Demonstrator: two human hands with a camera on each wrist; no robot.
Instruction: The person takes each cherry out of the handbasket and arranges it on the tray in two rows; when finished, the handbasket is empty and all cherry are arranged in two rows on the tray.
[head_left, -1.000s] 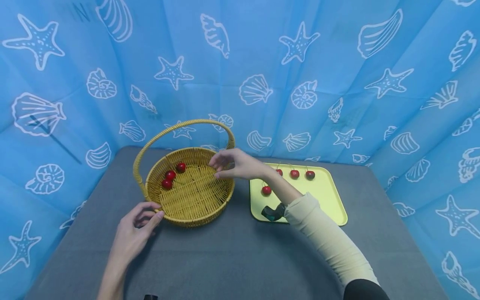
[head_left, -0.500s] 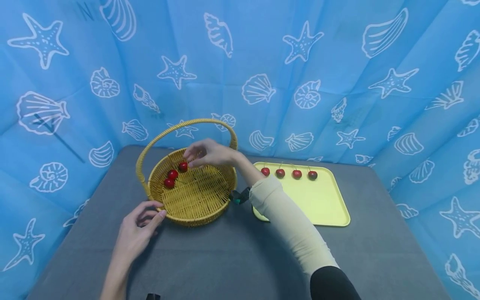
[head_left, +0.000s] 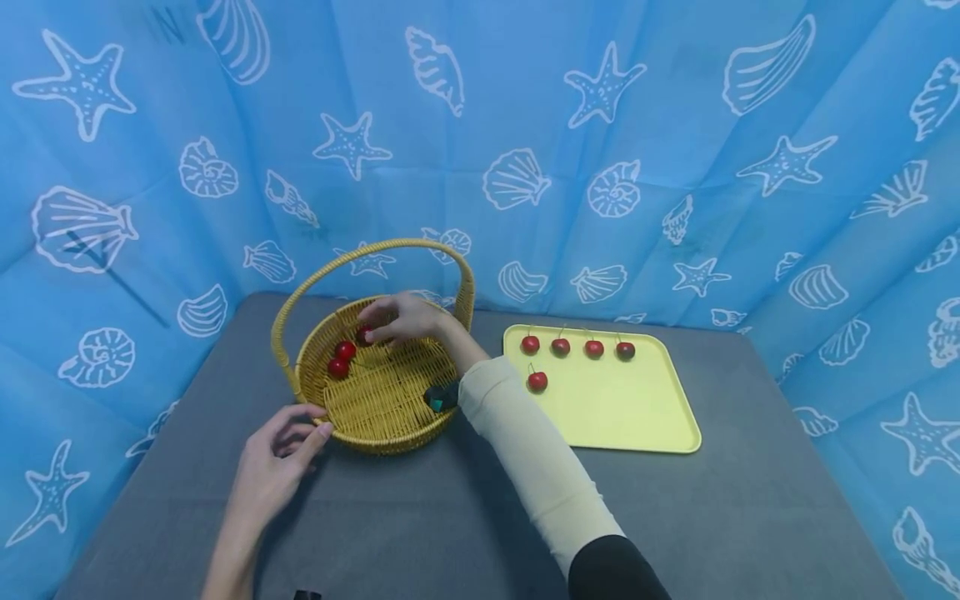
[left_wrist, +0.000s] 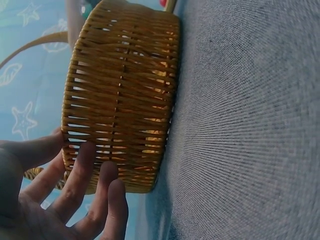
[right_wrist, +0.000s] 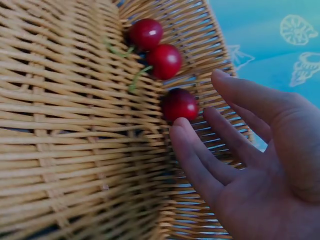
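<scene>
Head view: the basket stands upright on the worktop, its handle arching from near left to far right. We see the left hand with its grip pinching the near-left rim. The right hand's grip is spread around the farthest cherry inside; we cannot tell which way that cherry's stem points. The right wrist view clearly shows two neighbours' stems pointing toward the basket's middle; the left wrist view alone shows three fingers along the outer wall.
</scene>
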